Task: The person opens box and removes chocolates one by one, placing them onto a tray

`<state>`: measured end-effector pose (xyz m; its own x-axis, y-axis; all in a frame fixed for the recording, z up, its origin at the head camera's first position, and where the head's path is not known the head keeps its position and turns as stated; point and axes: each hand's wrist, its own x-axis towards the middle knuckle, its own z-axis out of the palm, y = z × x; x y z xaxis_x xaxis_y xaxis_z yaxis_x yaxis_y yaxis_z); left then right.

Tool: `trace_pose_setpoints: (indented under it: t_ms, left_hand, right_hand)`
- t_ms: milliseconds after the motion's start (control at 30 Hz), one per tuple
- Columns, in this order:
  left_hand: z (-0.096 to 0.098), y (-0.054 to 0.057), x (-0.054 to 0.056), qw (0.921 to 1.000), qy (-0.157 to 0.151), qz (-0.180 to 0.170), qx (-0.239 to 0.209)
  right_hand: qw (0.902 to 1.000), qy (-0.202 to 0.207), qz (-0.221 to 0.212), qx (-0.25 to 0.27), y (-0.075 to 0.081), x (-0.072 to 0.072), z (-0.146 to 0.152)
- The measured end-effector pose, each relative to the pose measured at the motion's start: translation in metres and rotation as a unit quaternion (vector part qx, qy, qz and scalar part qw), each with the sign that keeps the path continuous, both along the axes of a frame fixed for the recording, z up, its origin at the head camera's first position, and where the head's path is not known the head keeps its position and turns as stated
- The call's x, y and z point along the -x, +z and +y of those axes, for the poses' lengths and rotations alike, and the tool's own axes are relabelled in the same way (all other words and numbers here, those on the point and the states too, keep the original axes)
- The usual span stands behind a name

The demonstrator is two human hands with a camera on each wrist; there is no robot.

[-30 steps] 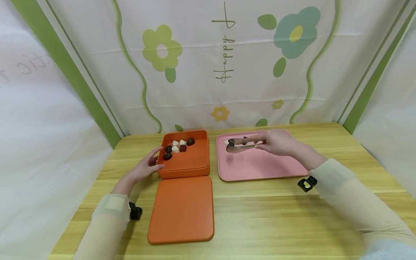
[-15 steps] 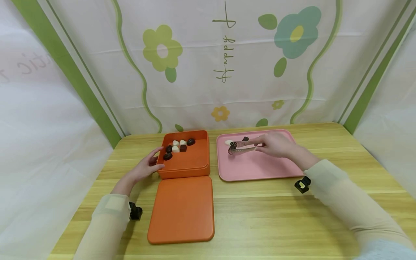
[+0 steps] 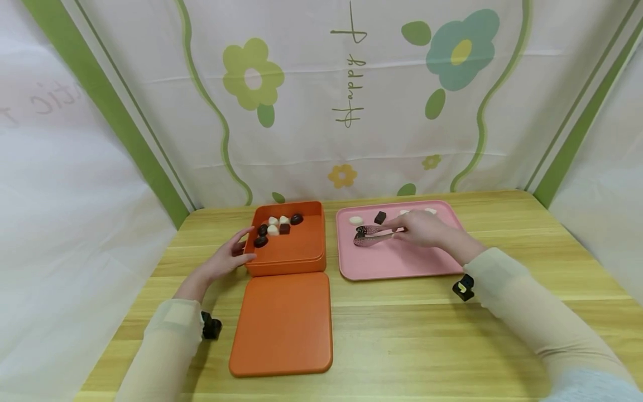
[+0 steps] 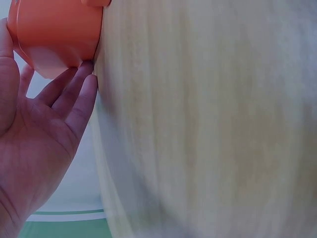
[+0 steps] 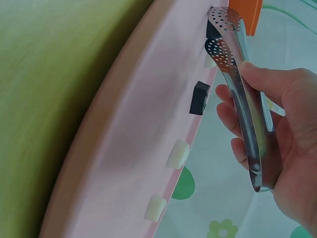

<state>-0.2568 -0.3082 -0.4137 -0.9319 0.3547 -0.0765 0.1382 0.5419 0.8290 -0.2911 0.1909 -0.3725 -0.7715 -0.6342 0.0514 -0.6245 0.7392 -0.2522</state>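
Note:
My right hand (image 3: 426, 229) holds metal tongs (image 3: 374, 240) with perforated tips, low over the pink tray (image 3: 402, 262). A dark chocolate (image 3: 359, 235) shows between the tong tips, partly hidden by them. In the right wrist view the thumb lies along one arm of the tongs (image 5: 247, 114) and the fingers lie on the other side. My left hand (image 3: 226, 261) touches the left side of an orange box (image 3: 286, 267), fingers spread and fairly straight. In the box sit dark and white chocolates, one a dark square (image 3: 284, 229).
On the tray's far side lie a white oval chocolate (image 3: 356, 220), a dark square chocolate (image 3: 380, 217) and two more white pieces, one partly behind the right hand. An orange lid (image 3: 282, 324) lies flat in front of the box. A printed curtain (image 3: 301, 139) stands behind the table.
My right hand has brought the tongs slightly nearer to me, the dark chocolate moving with their tips. This uncovers the white oval and dark square on the tray. My left hand stays on the box.

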Motion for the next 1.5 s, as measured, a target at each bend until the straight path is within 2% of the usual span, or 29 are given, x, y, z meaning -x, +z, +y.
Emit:
trace_pose_setpoints:
  t_ms: [333,533,767,1033,1200,1333,1500]
  left_hand:
    - [0.003,0.000,0.001,1.0000,0.000,0.003,-0.002]
    - [0.002,0.001,-0.001,0.9999,0.002,0.004,-0.010]
    - [0.002,0.001,-0.003,0.9999,-0.003,-0.001,-0.013]
    - [0.003,0.003,-0.004,0.9999,-0.004,-0.002,-0.016]
    - [0.003,0.004,-0.004,0.9999,-0.002,0.000,-0.013]
    - [0.004,0.004,-0.003,0.9999,0.003,0.002,-0.010]
    - [0.004,0.003,-0.003,0.9999,0.003,0.004,-0.010]
  right_hand:
    - [0.9998,-0.013,-0.008,0.014,-0.001,-0.001,0.003]
    - [0.9991,-0.012,-0.006,0.041,0.003,-0.001,0.002]
    - [0.9964,-0.003,-0.040,0.074,0.007,-0.002,-0.008]
    - [0.9945,-0.008,-0.054,0.090,0.016,-0.001,-0.028]
    - [0.9893,-0.015,-0.085,0.118,0.027,0.002,-0.046]
    - [0.9863,0.006,-0.093,0.136,0.035,0.008,-0.063]
    - [0.9859,0.023,-0.090,0.139,0.035,0.016,-0.083]
